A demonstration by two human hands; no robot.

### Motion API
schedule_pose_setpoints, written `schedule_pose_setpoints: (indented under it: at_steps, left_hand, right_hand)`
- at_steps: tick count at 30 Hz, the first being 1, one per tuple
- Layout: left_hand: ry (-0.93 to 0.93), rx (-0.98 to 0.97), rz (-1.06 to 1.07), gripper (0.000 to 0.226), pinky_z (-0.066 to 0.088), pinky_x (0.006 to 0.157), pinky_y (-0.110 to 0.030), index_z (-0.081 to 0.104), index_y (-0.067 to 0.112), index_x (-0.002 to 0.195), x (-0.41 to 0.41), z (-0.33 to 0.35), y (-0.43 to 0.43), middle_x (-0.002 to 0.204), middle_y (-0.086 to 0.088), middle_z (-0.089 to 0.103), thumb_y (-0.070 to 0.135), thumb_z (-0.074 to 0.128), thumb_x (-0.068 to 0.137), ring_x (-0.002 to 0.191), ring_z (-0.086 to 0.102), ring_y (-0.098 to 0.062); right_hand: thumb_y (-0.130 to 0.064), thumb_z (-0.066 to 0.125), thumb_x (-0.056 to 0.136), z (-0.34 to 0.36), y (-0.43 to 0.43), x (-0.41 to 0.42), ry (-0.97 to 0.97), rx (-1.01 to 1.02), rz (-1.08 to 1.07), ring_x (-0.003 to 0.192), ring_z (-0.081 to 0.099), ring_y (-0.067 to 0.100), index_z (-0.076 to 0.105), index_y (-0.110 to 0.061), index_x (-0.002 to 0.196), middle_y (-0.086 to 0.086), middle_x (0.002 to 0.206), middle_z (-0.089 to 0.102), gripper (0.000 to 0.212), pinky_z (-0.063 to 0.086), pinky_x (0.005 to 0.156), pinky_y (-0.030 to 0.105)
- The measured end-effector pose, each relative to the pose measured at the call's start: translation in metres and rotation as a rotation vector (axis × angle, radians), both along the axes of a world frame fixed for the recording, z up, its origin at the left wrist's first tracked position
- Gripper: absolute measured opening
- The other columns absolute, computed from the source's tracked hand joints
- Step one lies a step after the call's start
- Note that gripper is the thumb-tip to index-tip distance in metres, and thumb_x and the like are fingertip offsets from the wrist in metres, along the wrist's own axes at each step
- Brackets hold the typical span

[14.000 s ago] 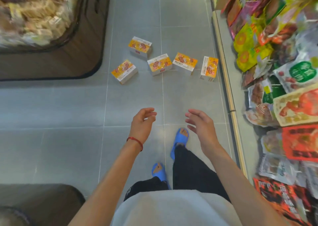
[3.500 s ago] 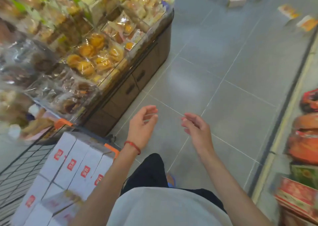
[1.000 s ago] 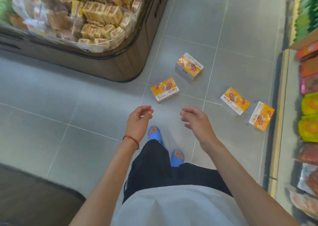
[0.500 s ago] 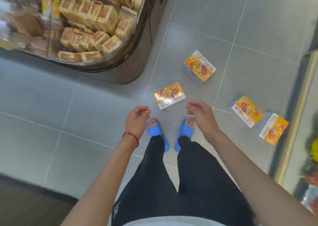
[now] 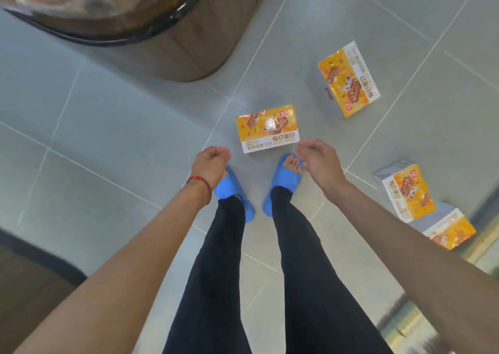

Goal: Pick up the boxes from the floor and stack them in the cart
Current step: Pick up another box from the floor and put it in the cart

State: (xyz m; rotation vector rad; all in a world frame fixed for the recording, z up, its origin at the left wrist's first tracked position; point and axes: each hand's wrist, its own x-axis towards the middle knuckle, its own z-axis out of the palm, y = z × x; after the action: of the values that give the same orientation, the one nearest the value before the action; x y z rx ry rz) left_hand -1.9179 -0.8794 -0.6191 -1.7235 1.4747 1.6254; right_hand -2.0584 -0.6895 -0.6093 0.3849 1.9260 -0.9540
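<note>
**A:** What do the boxes look like?

**B:** They're flat rectangular cartons with glossy orange-yellow tops. The print shows brown snack bars and a cartoon animal, and a white band of lettering runs along one edge. The nearest box (image 5: 267, 128) lies flat on the floor tiles (image 5: 108, 137), just beyond the toe of the right slipper (image 5: 283, 183) and a touch to its left.

**A:** And the rest?

**B:** The second box (image 5: 348, 79) sits farther beyond that slipper and to the right, turned at an angle. The third box (image 5: 409, 191) and fourth box (image 5: 449, 231) lie off to the slipper's right, close together. They're too blurred to tell whether they touch.

**A:** Hands?

**B:** The left hand (image 5: 212, 162), with a red cord (image 5: 208, 189) at the wrist, hangs to the left of the slipper. Its fingers are loosely curled inward and it holds nothing. The right hand (image 5: 317, 159) hovers over the slipper's toe with its fingers loosely bent and the thumb near the forefinger. It holds nothing either.

**A:** Surfaces?

**B:** The slipper is smooth, moulded and blue, with an open toe. The tiles are large grey squares with thin pale joints. Well beyond the slipper to the left stands a display stand (image 5: 175, 43) with a rounded brown wood-grain base and a dark rim.
</note>
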Motion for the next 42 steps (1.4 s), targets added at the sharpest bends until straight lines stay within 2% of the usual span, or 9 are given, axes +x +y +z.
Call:
schedule_pose_setpoints:
  at_steps: [4,7,12,15,18,21,24,35,42]
  left_hand:
    - [-0.044,0.015,0.025,0.01,0.048,0.072,-0.028,0.066,0.022,0.091,-0.015,-0.09,0.009,0.098,-0.002,0.064,0.017,0.058,0.095,0.089,0.058,-0.022]
    - [-0.043,0.004,0.017,0.01,0.05,0.092,-0.036,0.065,0.023,0.098,-0.03,-0.168,0.012,0.102,-0.002,0.066,0.03,0.061,0.092,0.1,0.06,-0.023]
    - [-0.01,-0.077,-0.012,0.063,0.034,0.114,-0.031,0.049,0.012,0.143,-0.056,-0.285,0.009,0.146,-0.006,0.05,0.048,0.061,0.092,0.135,0.048,-0.022]
    - [0.008,-0.08,0.068,0.08,0.048,0.104,-0.037,0.053,0.009,0.137,-0.061,-0.348,0.004,0.137,-0.01,0.058,0.062,0.062,0.077,0.119,0.062,-0.022]
    - [0.013,0.009,0.215,0.082,0.059,0.075,-0.03,0.06,0.014,0.128,-0.06,-0.394,0.0,0.116,-0.009,0.072,0.073,0.056,0.072,0.085,0.072,-0.015]
    - [0.024,-0.009,0.275,0.092,0.056,0.094,-0.042,0.063,0.027,0.126,-0.053,-0.425,0.005,0.123,-0.005,0.066,0.092,0.05,0.062,0.104,0.069,-0.02]
    - [0.036,0.097,0.358,0.098,0.052,0.098,-0.052,0.062,0.039,0.125,-0.041,-0.449,0.007,0.129,-0.002,0.063,0.101,0.055,0.049,0.113,0.066,-0.027]
    - [0.211,0.4,0.561,0.102,0.045,0.103,-0.065,0.052,0.014,0.142,-0.006,-0.273,-0.015,0.134,-0.019,0.063,0.081,0.069,0.067,0.12,0.062,-0.045]
    - [0.294,0.321,0.616,0.071,0.062,0.078,-0.043,0.065,0.008,0.129,0.02,-0.078,-0.039,0.113,-0.015,0.075,0.065,0.037,0.097,0.099,0.074,-0.033]
  right_hand:
    - [-0.018,0.064,0.096,-0.088,0.01,-0.022,-0.001,0.071,0.068,0.07,0.06,0.005,0.069,-0.011,0.113,-0.007,0.086,0.064,0.02,0.047,0.06,0.015]
    - [-0.023,0.065,0.094,-0.16,0.016,-0.038,0.037,0.12,0.067,0.091,0.062,0.012,0.07,-0.014,0.113,-0.005,0.099,0.067,0.022,0.044,0.069,0.018]
    - [-0.034,0.063,0.098,-0.272,0.012,-0.054,0.144,0.168,0.14,0.114,0.056,0.016,0.058,-0.015,0.136,0.003,0.129,0.059,0.043,0.043,0.092,0.024]
    - [-0.047,0.06,0.094,-0.328,0.006,-0.058,0.15,0.134,0.155,0.128,0.053,0.02,0.049,-0.015,0.146,0.007,0.143,0.052,0.062,0.042,0.109,0.034]
    - [-0.05,0.056,0.098,-0.369,-0.004,-0.059,0.125,0.09,0.113,0.117,0.061,0.014,0.053,-0.018,0.143,0.001,0.132,0.061,0.056,0.045,0.1,0.032]
    - [-0.048,0.052,0.101,-0.393,-0.011,-0.058,0.156,0.069,0.047,0.103,0.066,0.011,0.066,-0.033,0.114,-0.007,0.111,0.07,0.024,0.05,0.096,0.036]
    - [-0.056,0.056,0.094,-0.392,-0.009,-0.052,0.158,0.046,0.033,0.102,0.07,0.012,0.067,-0.038,0.112,-0.011,0.108,0.074,0.027,0.053,0.1,0.042]
    - [-0.055,0.057,0.099,-0.236,-0.036,-0.015,0.088,-0.025,-0.045,0.1,0.071,0.009,0.056,-0.018,0.127,-0.004,0.116,0.069,0.046,0.054,0.085,0.031]
    - [-0.062,0.048,0.1,-0.079,-0.082,0.013,0.097,-0.043,-0.086,0.078,0.071,-0.005,0.046,-0.017,0.115,-0.007,0.1,0.065,0.048,0.057,0.079,0.029]
